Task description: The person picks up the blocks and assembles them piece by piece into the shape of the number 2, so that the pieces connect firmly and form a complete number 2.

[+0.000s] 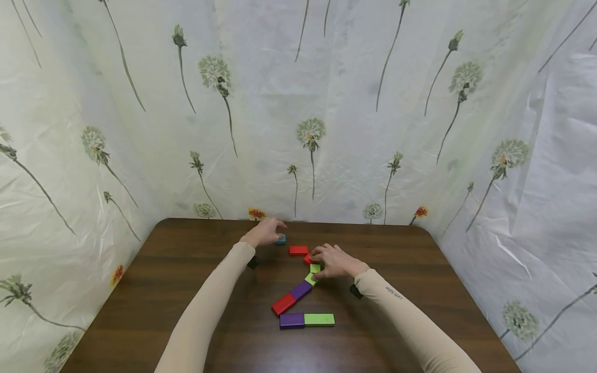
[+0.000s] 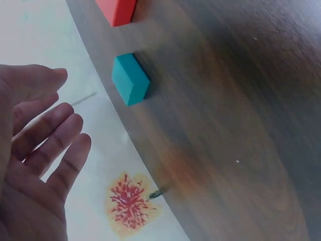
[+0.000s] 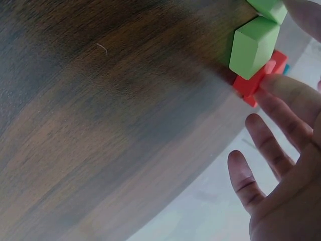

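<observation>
My left hand (image 1: 264, 232) hovers at the far edge of the table, fingers loosely bent and holding nothing. Just beside it lies a teal block (image 2: 130, 79), apart from the fingers in the left wrist view. My right hand (image 1: 339, 262) is over a bent row of blocks. Its index fingertip touches a small red block (image 3: 251, 85), while the other fingers spread loosely. The thumb is close to the light green blocks (image 1: 315, 268); whether it touches them I cannot tell. Behind the small red block is a longer red block (image 1: 298, 250).
Nearer along the row come a purple block (image 1: 301, 290) and a red block (image 1: 283, 304). In front, another purple block (image 1: 292, 321) lies end to end with a long green block (image 1: 319, 319). A floral curtain (image 1: 345, 171) hangs behind the brown table (image 1: 396, 321).
</observation>
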A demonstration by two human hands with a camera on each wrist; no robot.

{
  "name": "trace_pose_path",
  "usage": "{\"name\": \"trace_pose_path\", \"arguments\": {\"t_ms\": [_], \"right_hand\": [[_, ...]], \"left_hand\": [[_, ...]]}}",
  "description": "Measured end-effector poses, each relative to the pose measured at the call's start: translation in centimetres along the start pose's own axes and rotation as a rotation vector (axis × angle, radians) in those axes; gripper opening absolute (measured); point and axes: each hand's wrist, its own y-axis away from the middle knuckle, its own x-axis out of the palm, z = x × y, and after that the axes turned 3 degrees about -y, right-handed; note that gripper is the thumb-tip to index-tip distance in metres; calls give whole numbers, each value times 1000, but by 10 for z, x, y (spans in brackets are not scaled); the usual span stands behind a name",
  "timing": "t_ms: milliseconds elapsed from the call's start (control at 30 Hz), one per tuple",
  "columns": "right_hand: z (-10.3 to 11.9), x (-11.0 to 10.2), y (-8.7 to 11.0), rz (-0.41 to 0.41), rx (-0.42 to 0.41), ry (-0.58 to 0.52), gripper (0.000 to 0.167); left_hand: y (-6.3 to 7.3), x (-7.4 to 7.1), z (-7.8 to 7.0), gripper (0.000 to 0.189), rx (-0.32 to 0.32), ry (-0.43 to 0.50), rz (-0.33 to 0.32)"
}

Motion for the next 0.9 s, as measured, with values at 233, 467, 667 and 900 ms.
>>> {"name": "trace_pose_path", "arguments": {"t_ms": [233, 467, 667, 900], "right_hand": [[-2, 2, 0, 7, 9, -6, 59], [1, -2, 2, 1, -1, -26, 60], [2, -2, 2, 0, 1, -24, 61], [2, -1, 2, -5, 0, -36, 60]], "left_hand": [[2, 3, 7, 35, -22, -10, -3], [2, 6, 18, 37, -2, 18, -16], [-3, 10, 27, 37, 14, 19, -12], [1, 10, 21, 37, -32, 4, 3]]}}
